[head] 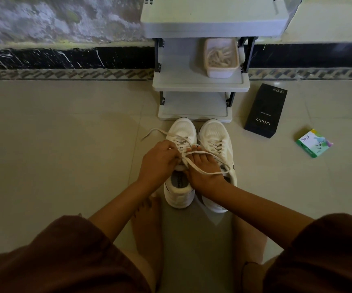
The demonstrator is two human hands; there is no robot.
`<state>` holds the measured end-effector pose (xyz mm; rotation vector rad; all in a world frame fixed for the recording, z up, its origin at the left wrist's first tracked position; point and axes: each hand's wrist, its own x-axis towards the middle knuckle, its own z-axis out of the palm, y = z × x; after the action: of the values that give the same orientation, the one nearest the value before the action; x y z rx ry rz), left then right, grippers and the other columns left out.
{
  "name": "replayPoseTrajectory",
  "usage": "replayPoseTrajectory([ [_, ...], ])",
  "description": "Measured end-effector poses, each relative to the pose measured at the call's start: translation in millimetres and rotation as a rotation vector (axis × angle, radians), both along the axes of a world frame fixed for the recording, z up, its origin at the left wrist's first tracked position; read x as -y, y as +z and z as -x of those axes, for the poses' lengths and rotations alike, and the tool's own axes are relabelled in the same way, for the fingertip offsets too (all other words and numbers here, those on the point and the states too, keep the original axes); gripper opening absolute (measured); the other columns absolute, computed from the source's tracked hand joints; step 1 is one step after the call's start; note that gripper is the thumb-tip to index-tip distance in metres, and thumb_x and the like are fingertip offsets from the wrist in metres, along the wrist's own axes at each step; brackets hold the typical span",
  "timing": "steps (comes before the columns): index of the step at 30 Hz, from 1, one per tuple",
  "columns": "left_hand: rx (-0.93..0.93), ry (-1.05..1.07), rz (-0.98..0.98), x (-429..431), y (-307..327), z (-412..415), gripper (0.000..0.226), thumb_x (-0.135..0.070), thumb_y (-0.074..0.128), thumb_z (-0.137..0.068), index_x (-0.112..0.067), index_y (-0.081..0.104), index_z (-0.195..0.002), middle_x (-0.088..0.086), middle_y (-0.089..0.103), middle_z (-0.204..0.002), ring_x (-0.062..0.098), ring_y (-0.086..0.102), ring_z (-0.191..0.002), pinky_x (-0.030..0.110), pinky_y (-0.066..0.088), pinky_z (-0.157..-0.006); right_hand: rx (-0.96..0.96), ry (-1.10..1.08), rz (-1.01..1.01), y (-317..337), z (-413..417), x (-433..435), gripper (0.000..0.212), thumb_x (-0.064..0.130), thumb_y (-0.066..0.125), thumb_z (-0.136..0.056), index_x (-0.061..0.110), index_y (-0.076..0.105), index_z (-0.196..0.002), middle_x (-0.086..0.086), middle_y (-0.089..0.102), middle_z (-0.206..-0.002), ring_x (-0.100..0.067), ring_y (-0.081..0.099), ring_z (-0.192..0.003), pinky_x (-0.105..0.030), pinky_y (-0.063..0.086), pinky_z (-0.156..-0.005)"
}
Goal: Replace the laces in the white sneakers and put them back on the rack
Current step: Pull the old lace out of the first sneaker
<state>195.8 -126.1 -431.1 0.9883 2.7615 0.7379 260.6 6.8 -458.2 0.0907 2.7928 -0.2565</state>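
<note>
pale floor tiles [65, 144] held the white sneakers [181, 129] side by side, toes just beside the rack [200, 83]; the left hand [158, 163] pinched a lace [201, 152] over them, the right hand [204, 174] lay straight-fingered under its loop.

Two white sneakers are set side by side on the floor just before the grey rack [198, 85], toes toward it. The left sneaker [180, 129] is partly laced, its flat white lace [200, 152] drawn loose; the right sneaker [213, 132] is laced.

Sneakers [213, 132] before the rack [192, 85] — tub [221, 71] on its middle shelf, box [266, 111] to right.
</note>
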Motion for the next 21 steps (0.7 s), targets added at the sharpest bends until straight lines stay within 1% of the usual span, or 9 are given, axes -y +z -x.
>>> replayPoseTrajectory([
  [2, 0.193, 0.014, -0.185, 0, 5, 3, 0.014, -0.009, 0.066, -0.084, -0.004, 0.072, -0.096, 0.008, 0.063, -0.101, 0.020, 0.058, -0.095, 0.023, 0.044, -0.078, 0.028, 0.002, -0.010, 0, 2, 0, 0.065, 0.039, 0.025, -0.101, 0.003, 0.000, -0.148, -0.018, 0.001, -0.157, -0.030, 0.001, -0.145, -0.040, 0.000, -0.116],
  [4, 0.375, -0.008, -0.351, 1, 11, 3, 0.013, -0.003, 0.069, -0.080, -0.006, 0.073, -0.092, 0.001, 0.063, -0.092, 0.010, 0.061, -0.086, 0.013, 0.046, -0.075, 0.048, 0.015, -0.021, 0, 4, 0, 0.066, 0.040, 0.028, -0.100, 0.003, 0.003, -0.148, -0.019, 0.004, -0.156, -0.031, 0.004, -0.145, -0.042, 0.003, -0.116],
  [6, 0.434, -0.019, -0.379, 2, 13, -1, 0.013, -0.004, 0.070, -0.080, -0.011, 0.073, -0.091, -0.004, 0.062, -0.090, 0.004, 0.059, -0.085, 0.013, 0.047, -0.075, 0.050, 0.027, -0.025, -1, 5, 1, 0.066, 0.040, 0.029, -0.099, 0.003, 0.004, -0.148, -0.019, 0.006, -0.156, -0.032, 0.005, -0.145, -0.043, 0.004, -0.117],
  [8, 0.396, 0.051, -0.364, 4, 11, 0, 0.016, -0.010, 0.070, -0.081, -0.014, 0.072, -0.096, -0.002, 0.062, -0.097, 0.008, 0.059, -0.089, 0.021, 0.048, -0.078, 0.056, 0.020, -0.017, -1, 5, 2, 0.067, 0.040, 0.028, -0.100, 0.003, 0.001, -0.148, -0.018, 0.002, -0.157, -0.031, 0.002, -0.145, -0.043, 0.003, -0.117],
  [10, 0.311, 0.151, -0.261, 8, 4, 2, 0.036, -0.018, 0.073, -0.079, -0.016, 0.065, -0.114, 0.001, 0.056, -0.112, 0.012, 0.055, -0.094, 0.027, 0.047, -0.082, 0.050, 0.006, 0.001, -2, 4, 1, 0.067, 0.040, 0.028, -0.100, 0.004, 0.000, -0.149, -0.017, 0.001, -0.157, -0.030, 0.002, -0.145, -0.042, 0.001, -0.117],
  [12, 0.296, 0.212, -0.180, 12, -5, 2, 0.053, -0.020, 0.077, -0.075, -0.015, 0.058, -0.125, 0.002, 0.053, -0.118, 0.012, 0.053, -0.093, 0.026, 0.046, -0.080, 0.010, 0.010, -0.010, -4, 3, 0, 0.066, 0.040, 0.027, -0.100, 0.002, 0.004, -0.148, -0.018, 0.006, -0.156, -0.031, 0.006, -0.145, -0.042, 0.003, -0.116],
  [16, 0.250, 0.235, -0.224, 11, -17, -8, 0.039, -0.018, 0.074, -0.079, -0.009, 0.065, -0.116, 0.009, 0.065, -0.110, 0.014, 0.062, -0.084, 0.026, 0.052, -0.077, 0.006, 0.008, -0.012, -6, 2, 0, 0.071, 0.047, 0.026, -0.098, 0.001, 0.007, -0.148, -0.020, 0.008, -0.156, -0.031, 0.007, -0.145, -0.042, 0.005, -0.116],
  [19, 0.217, 0.250, -0.253, 10, -21, -12, 0.029, -0.015, 0.071, -0.082, -0.008, 0.069, -0.109, 0.011, 0.068, -0.106, 0.020, 0.064, -0.089, 0.036, 0.054, -0.082, 0.006, 0.007, -0.010, -5, 2, 0, 0.073, 0.049, 0.027, -0.097, 0.001, 0.005, -0.148, -0.020, 0.007, -0.156, -0.030, 0.006, -0.145, -0.041, 0.004, -0.116],
  [21, 0.211, 0.241, -0.238, 9, -23, -14, 0.025, -0.016, 0.067, -0.085, -0.007, 0.070, -0.108, 0.011, 0.066, -0.109, 0.023, 0.063, -0.094, 0.038, 0.052, -0.084, 0.015, 0.009, -0.007, -4, 2, -1, 0.075, 0.050, 0.027, -0.097, 0.000, 0.003, -0.148, -0.021, 0.005, -0.156, -0.030, 0.005, -0.145, -0.041, 0.003, -0.116],
])
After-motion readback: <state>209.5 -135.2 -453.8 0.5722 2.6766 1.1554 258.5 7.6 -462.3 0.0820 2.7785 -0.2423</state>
